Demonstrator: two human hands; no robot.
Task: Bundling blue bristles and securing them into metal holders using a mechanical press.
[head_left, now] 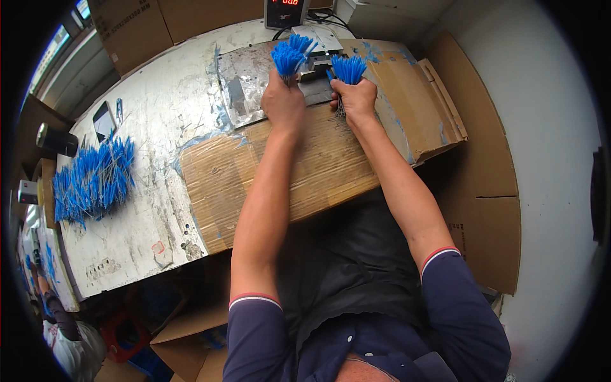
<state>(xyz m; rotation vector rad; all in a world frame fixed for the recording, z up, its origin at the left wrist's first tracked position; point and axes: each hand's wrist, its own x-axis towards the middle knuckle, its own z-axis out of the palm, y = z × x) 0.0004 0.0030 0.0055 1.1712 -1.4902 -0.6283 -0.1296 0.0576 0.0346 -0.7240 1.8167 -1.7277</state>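
Observation:
My left hand (283,105) is closed round a bundle of thin metal stems with blue tips (287,60), which point up and away from me. A second, similar bundle (349,70) is gripped in my right hand (359,99), its bare stems showing below the fist. Both hands are above the far part of the table, a short way apart. Between and just beyond them sits a small metal fixture (318,62), partly hidden by the bundles. At the left of the table lies a big heap of the same blue-tipped stems (95,178).
Worn cardboard (229,184) covers the table's near edge, and a metal sheet (242,83) lies behind it. At the back stands a box with a red digital display (285,14). A phone (103,121) and a dark cylinder (56,140) are at the left. Another person (73,344) is lower left.

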